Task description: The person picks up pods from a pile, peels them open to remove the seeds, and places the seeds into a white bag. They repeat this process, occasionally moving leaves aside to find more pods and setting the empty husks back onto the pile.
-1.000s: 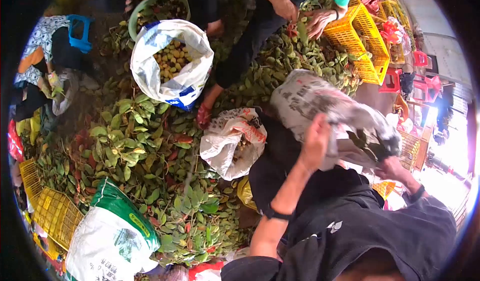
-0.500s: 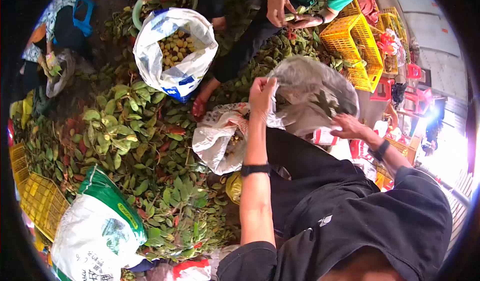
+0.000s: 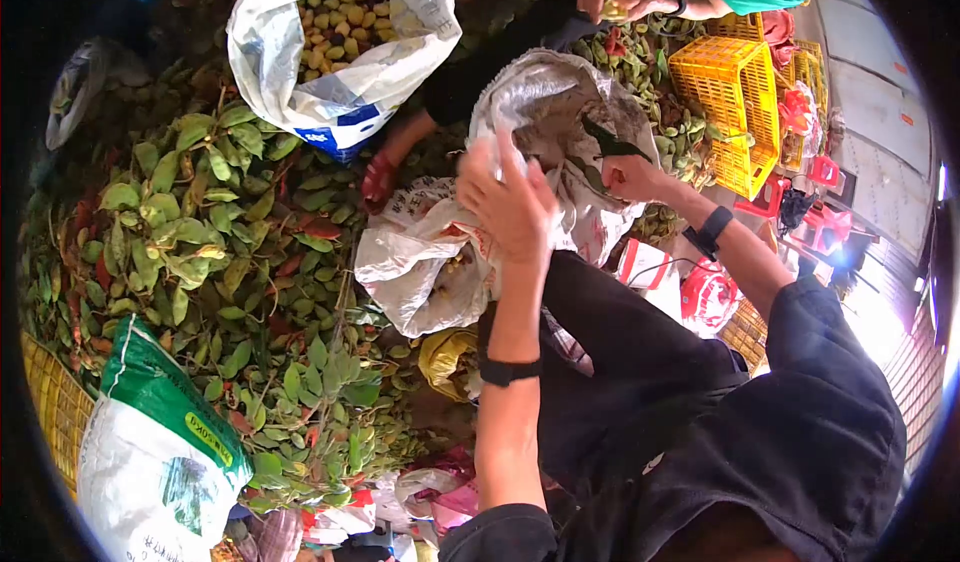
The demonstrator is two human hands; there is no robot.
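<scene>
The sack [image 3: 560, 112] is in front of you, beside a smaller bag [image 3: 415, 272]: wrinkled, off-white, stained grey-brown inside. Its wide mouth faces up toward you, its long axis running roughly away from you. Your left hand [image 3: 512, 202] is blurred, fingers partly spread; its hold is unclear. Your right hand [image 3: 635, 179] curls its fingers by a dark leaf [image 3: 612, 142]; you cannot tell what they grip.

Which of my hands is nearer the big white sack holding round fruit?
Left: the left hand is apart from the white sack, below and right of it in the picture. The right hand is farther right, over the dingy sack.
</scene>
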